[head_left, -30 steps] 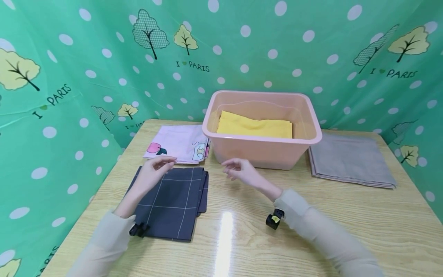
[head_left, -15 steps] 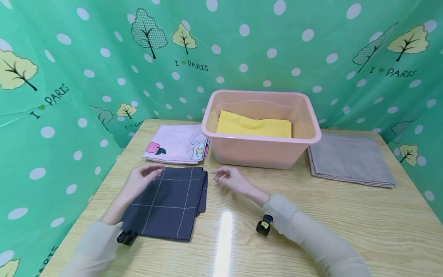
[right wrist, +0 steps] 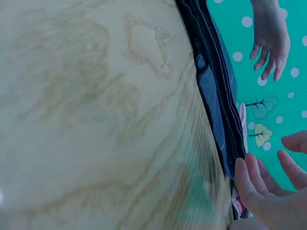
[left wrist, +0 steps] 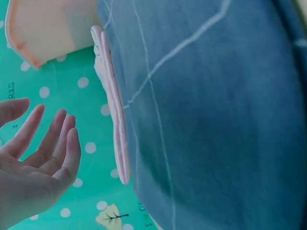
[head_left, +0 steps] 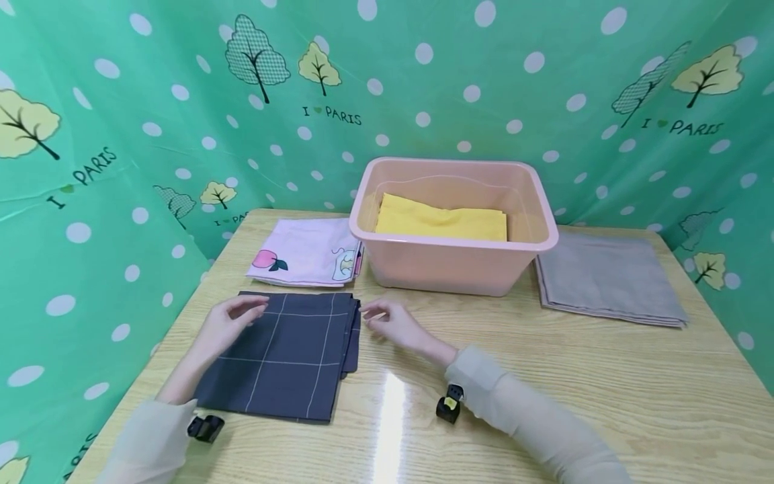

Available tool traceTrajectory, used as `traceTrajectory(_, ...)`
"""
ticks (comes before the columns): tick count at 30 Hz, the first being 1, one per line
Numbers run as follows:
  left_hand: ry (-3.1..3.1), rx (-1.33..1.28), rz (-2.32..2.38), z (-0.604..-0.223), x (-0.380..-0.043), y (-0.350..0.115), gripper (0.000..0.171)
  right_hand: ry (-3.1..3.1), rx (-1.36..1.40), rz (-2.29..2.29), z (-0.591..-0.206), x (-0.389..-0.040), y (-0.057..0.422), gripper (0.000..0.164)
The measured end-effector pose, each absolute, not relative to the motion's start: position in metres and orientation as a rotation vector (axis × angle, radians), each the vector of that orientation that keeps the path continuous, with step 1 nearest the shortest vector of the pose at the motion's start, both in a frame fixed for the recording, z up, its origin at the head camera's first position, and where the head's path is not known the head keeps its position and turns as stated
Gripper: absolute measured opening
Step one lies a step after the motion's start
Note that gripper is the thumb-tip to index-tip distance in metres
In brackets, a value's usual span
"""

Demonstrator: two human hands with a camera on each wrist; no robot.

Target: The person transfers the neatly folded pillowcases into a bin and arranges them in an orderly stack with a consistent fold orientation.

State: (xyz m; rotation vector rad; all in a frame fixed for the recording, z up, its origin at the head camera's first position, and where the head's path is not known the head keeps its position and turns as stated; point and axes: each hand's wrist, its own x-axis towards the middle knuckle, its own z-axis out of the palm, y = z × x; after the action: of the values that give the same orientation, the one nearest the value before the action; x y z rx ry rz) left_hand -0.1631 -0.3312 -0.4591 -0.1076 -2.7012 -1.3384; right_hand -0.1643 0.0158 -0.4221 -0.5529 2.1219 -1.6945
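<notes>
A dark navy cloth with white grid lines lies folded flat on the left of the table. Above its left side hovers my left hand, its fingers loosely bent around nothing; the left wrist view shows this hand apart from the fabric. Just beyond the cloth's right edge is my right hand, also holding nothing, fingers relaxed. In the right wrist view the right hand's fingertips appear beside the cloth's layered edge; whether they touch it I cannot tell.
Behind stands a pink plastic bin with a folded yellow cloth inside. A pink printed cloth lies left of the bin, a folded grey cloth right of it. Green polka-dot curtain surrounds the wooden table.
Both hands have moved left and toward the near side of the table, the left over the navy cloth's left side, the right closer to its right edge. The cloths and bin have stayed put.
</notes>
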Motion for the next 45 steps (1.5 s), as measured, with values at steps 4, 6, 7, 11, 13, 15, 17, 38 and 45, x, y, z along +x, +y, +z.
traceTrajectory(4,-2.703,-0.091,-1.318,-0.461,-0.159,-0.336,0.043,2.117,-0.535,-1.698,-0.419,-0.158,0.013,0.033)
traceTrajectory(6,-2.724,-0.069,-1.264,-0.463,-0.158,-0.34,0.043,2.109,-0.533,-1.699,-0.412,-0.153,0.012,0.033)
traceTrajectory(7,-2.736,-0.054,-1.229,-0.464,-0.158,-0.342,0.042,2.106,-0.532,-1.697,-0.408,-0.15,0.012,0.033)
traceTrajectory(11,-2.781,-0.025,-1.121,-0.468,-0.157,-0.353,0.034,2.093,-0.519,-1.699,-0.398,-0.142,0.01,0.033)
traceTrajectory(13,-2.785,-0.019,-1.102,-0.47,-0.156,-0.359,0.034,2.099,-0.512,-1.7,-0.4,-0.141,0.009,0.033)
traceTrajectory(15,-2.784,-0.021,-1.08,-0.47,-0.155,-0.363,0.034,2.099,-0.505,-1.711,-0.406,-0.142,0.007,0.033)
traceTrajectory(17,-2.777,-0.022,-1.06,-0.471,-0.153,-0.366,0.035,2.105,-0.498,-1.721,-0.414,-0.144,0.005,0.033)
traceTrajectory(38,-2.913,0.049,-1.223,-0.428,-0.127,-0.348,0.055,2.178,-0.4,-1.756,-0.434,-0.139,-0.01,0.046)
traceTrajectory(45,-3.059,0.095,-1.234,-0.404,-0.117,-0.33,0.06,2.105,-0.38,-1.79,-0.434,-0.136,-0.011,0.048)
